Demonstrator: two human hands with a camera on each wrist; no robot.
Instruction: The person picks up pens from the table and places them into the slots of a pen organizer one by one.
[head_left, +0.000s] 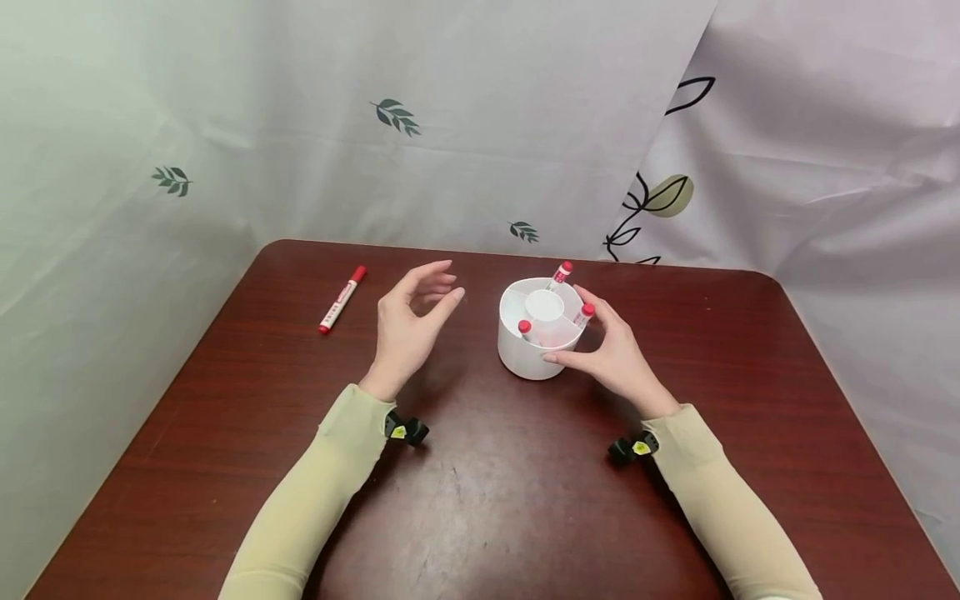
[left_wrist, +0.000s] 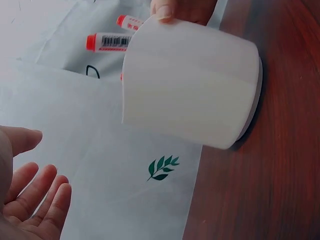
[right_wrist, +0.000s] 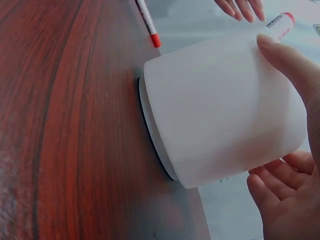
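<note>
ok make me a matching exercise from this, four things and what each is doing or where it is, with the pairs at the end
1. left hand
2. white container
3. loose marker
4. right hand

A. lies on the table, apart from the other markers
B. grips the container's side
C. holds nothing
D. has three red-capped markers in it

Pairs: 1-C, 2-D, 3-A, 4-B
</note>
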